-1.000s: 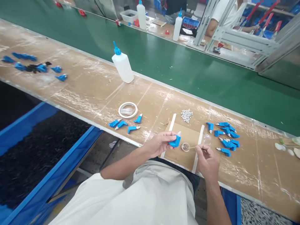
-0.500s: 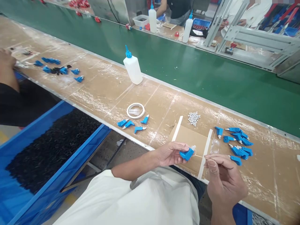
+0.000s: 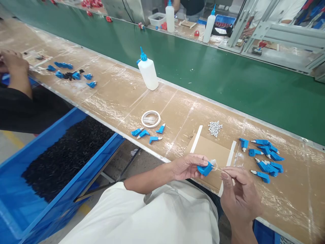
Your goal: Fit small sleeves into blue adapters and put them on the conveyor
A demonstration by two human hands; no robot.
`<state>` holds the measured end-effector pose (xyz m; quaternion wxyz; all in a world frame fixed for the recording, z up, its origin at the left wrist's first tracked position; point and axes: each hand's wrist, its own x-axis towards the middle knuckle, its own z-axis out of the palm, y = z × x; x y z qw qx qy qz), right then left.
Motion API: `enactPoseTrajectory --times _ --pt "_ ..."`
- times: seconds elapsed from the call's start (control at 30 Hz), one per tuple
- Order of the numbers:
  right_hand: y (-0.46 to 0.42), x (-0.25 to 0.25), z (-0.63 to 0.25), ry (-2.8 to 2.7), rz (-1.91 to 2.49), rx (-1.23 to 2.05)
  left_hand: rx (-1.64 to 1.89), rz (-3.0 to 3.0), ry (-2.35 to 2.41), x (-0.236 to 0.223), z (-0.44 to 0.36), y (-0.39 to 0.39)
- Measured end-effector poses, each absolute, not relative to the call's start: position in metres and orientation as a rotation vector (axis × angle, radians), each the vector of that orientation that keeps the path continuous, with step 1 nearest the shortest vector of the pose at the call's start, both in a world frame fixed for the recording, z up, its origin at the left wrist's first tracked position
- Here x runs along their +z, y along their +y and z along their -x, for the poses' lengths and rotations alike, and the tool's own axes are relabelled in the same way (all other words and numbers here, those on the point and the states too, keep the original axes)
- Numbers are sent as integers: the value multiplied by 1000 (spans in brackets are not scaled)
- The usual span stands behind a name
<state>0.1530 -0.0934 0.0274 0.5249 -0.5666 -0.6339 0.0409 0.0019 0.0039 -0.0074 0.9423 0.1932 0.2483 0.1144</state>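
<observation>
My left hand (image 3: 189,166) pinches a small blue plastic part (image 3: 205,168) with a whitish, clear piece at its end, above a cardboard sheet (image 3: 212,149) edged with white tape. Between the thumb and forefinger of my right hand (image 3: 240,188) is a thin light-coloured stick (image 3: 217,168). Its tip reaches to the whitish end of the blue part; whether it goes inside I cannot tell. A heap of similar blue parts (image 3: 266,159) with white tips lies right of the cardboard. Several more blue parts (image 3: 149,133) lie to the left.
Beyond the cardboard is a pile of small grey pellets (image 3: 215,128). A tape roll (image 3: 151,119) and a white squeeze bottle (image 3: 148,74) stand farther left. A green conveyor belt (image 3: 177,57) runs behind. At left are a co-worker's hand (image 3: 15,62) and a blue bin (image 3: 63,156) of black pieces.
My right hand has moved left, bringing the stick's tip to the whitish end of the blue part. The whole view has shifted slightly.
</observation>
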Motion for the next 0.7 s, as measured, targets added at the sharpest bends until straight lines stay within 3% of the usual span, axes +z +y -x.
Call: enactPoseTrajectory --times 0.7 --pt "-94 19 -155 -1635 1340 -42 241 -376 517 -3 0 6"
